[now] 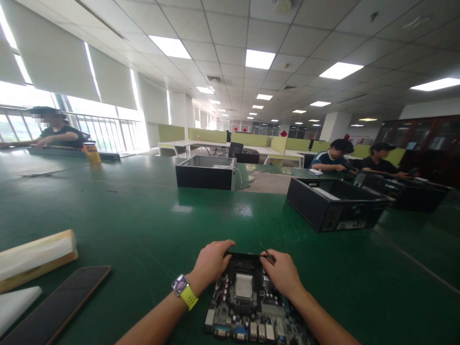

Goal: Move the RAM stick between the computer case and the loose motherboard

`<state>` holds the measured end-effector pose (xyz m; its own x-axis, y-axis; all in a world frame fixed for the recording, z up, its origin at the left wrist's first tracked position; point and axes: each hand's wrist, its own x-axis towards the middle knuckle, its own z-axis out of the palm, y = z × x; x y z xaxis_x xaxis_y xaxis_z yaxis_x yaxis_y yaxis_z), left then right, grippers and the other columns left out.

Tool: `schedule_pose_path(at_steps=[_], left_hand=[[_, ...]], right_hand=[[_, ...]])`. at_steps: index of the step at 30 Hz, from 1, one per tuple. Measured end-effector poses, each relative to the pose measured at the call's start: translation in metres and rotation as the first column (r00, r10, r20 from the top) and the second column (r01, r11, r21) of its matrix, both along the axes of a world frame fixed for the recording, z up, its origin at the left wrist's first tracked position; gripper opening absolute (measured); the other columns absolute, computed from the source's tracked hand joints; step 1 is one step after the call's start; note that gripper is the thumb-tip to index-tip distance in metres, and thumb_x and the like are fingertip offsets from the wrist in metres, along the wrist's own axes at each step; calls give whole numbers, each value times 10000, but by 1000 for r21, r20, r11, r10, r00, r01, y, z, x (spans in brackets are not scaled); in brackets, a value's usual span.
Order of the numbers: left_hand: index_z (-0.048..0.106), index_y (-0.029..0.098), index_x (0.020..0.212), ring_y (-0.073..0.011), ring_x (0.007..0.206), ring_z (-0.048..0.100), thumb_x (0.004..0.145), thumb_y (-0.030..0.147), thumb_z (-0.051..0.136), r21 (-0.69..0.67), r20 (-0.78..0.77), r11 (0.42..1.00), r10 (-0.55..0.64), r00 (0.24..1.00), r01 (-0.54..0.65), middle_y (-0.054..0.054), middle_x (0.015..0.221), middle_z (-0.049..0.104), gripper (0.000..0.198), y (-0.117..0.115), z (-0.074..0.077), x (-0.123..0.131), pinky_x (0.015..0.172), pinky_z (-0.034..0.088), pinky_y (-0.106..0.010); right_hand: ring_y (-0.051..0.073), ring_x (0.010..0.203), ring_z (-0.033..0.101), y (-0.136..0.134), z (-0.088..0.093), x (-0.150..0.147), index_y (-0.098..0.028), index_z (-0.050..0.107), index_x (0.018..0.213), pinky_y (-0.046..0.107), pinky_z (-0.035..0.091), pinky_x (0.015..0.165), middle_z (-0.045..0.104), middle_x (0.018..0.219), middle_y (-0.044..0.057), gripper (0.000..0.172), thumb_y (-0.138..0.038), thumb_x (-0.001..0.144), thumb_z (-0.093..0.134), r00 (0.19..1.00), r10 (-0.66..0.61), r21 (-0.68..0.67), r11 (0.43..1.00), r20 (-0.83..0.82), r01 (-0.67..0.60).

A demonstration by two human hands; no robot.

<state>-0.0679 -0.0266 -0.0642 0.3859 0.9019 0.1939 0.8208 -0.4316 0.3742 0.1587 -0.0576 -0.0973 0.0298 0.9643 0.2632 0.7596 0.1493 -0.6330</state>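
Note:
In front of me on the green table lies a motherboard [268,309], with a pale square processor [244,286] in its socket and ports along the near edge. My left hand [212,262], a watch with a yellow-green band on its wrist, rests at the far left corner of the board. Its thumb and forefinger are apart and nothing shows between them. At the far right corner, my right hand [282,270] has its fingers closed on a thin green strip [265,248], possibly a memory module. A black bar [244,257] runs along the far edge between both hands.
Left of me lie a phone [61,302], a white object [17,304] and a yellowish wrapped block [38,256]. Open computer cases [206,178] [338,208] stand farther off. An amber container [92,152] is at the far left. Several people sit around the table.

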Motion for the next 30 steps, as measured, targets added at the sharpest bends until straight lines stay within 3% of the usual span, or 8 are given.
schedule_pose_path(at_steps=[3,7,10,19,23,25,27,30], left_hand=[[650,244,903,-190,921,579,789,225,497,23,23,999,-40,999,40,-21,966,660,192,3,-5,-3,811,421,-288],[612,255,1004,-181,894,577,779,203,506,32,106,998,-50,993,47,-8,947,655,253,5,-5,-4,788,421,-284],[596,226,941,-169,862,574,770,184,518,29,154,998,-67,986,63,0,898,650,193,5,-4,-3,770,417,-267],[574,215,919,-158,833,564,790,195,509,13,182,997,-78,980,77,0,888,629,146,6,-2,-3,749,421,-267],[574,213,1010,-210,983,526,816,258,510,126,94,989,-91,991,79,-51,1038,601,209,-18,16,9,854,407,-335],[576,227,1012,-235,1016,510,842,339,499,163,33,971,-181,983,173,-59,1054,598,218,-42,22,24,880,400,-379],[579,254,1019,-257,1030,513,846,427,495,140,-32,929,-343,939,343,-56,1075,607,259,-68,19,44,904,395,-433],[572,354,1111,-327,1190,439,888,443,420,92,-118,847,-512,851,523,-36,1298,528,284,-94,-4,75,967,337,-557]], right_hand=[[166,716,601,1,-1,1,-244,691,848,235,398,637,684,778,8,286,-410,830,459,999,30,57,998,-43,-27],[165,685,586,1,-1,1,-247,688,880,234,379,605,670,732,2,264,-413,808,496,1000,17,40,999,1,-17],[164,664,579,0,-1,1,-242,690,855,234,373,598,660,698,6,258,-407,801,499,999,-5,5,1000,50,5],[182,726,608,1,0,4,-250,689,911,254,416,640,691,783,10,292,-404,819,458,999,27,13,1000,-39,-26],[206,802,624,-2,-5,-2,-244,677,1030,280,443,684,705,883,33,364,-447,817,463,998,20,21,1000,-66,-19],[216,872,621,1,-3,1,-215,677,1040,292,453,741,698,962,57,420,-472,849,405,991,31,68,997,-133,-22],[217,886,619,10,10,15,-189,685,1017,296,453,770,693,967,72,461,-465,876,343,983,9,136,991,-183,16],[210,785,624,43,58,67,-176,657,1088,307,451,717,689,883,78,452,-409,879,332,974,-173,208,957,-145,201]])
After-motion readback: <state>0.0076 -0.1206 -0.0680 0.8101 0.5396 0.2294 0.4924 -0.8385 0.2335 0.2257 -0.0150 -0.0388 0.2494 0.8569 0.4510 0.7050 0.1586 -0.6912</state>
